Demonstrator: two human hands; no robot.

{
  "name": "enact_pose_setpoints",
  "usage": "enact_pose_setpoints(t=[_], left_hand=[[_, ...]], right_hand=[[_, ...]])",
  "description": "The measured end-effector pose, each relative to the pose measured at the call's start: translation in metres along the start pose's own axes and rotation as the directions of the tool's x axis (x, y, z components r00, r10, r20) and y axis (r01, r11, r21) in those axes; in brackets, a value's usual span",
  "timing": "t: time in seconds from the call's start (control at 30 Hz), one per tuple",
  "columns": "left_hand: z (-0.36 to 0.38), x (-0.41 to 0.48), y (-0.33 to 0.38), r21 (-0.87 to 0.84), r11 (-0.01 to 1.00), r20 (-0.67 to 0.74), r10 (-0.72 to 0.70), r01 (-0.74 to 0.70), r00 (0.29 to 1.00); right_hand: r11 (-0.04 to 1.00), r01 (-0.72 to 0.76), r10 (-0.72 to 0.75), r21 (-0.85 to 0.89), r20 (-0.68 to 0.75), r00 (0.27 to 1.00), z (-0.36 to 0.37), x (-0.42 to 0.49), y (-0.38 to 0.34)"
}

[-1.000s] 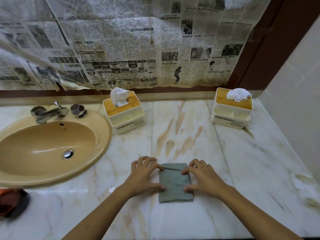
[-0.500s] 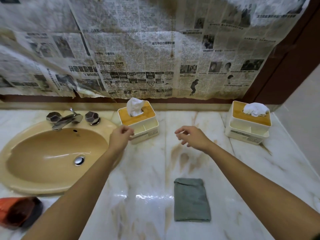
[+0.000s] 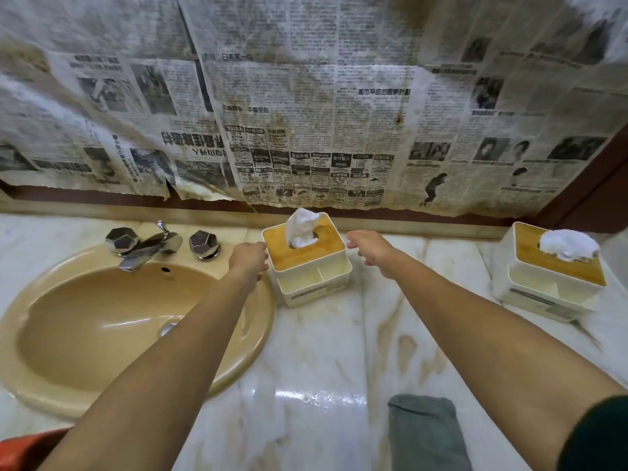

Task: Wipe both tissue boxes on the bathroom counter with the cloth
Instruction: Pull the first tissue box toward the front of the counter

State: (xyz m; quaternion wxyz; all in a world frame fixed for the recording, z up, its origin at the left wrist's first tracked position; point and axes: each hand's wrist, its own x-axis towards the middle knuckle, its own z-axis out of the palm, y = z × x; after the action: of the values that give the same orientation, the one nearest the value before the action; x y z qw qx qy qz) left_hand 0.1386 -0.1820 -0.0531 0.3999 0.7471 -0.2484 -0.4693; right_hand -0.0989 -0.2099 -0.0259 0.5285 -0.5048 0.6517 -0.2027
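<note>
A white tissue box with a wooden lid (image 3: 307, 266) stands beside the sink, a tissue sticking out of its slot. My left hand (image 3: 248, 260) is at the box's left side, fingers pointing forward along it and touching its top corner. My right hand (image 3: 370, 248) hovers just off the box's right side with fingers relaxed, holding nothing. A second, matching tissue box (image 3: 554, 277) stands at the far right near the wall. The folded grey-green cloth (image 3: 424, 433) lies flat on the marble counter (image 3: 323, 351) close to me, partly under my right forearm.
A tan oval sink (image 3: 102, 328) with a chrome faucet (image 3: 142, 249) and two faceted knobs fills the left. Stained newspaper (image 3: 306, 113) covers the wall behind. An orange object (image 3: 20, 447) sits at the bottom left corner. A wet streak shines on the counter ahead of the cloth.
Both hands left the cloth, which stays on the counter, and reached forward to either side of the near tissue box. My view moved closer to the wall.
</note>
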Motion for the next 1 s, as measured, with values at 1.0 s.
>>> enact_pose_setpoints(t=[1.0], left_hand=[[0.040, -0.078, -0.023, 0.028, 0.992, 0.235, 0.117, -0.127, 0.965]], right_hand=[[1.000, 0.024, -0.021, 0.018, -0.136, 0.990, -0.048, -0.077, 0.068]])
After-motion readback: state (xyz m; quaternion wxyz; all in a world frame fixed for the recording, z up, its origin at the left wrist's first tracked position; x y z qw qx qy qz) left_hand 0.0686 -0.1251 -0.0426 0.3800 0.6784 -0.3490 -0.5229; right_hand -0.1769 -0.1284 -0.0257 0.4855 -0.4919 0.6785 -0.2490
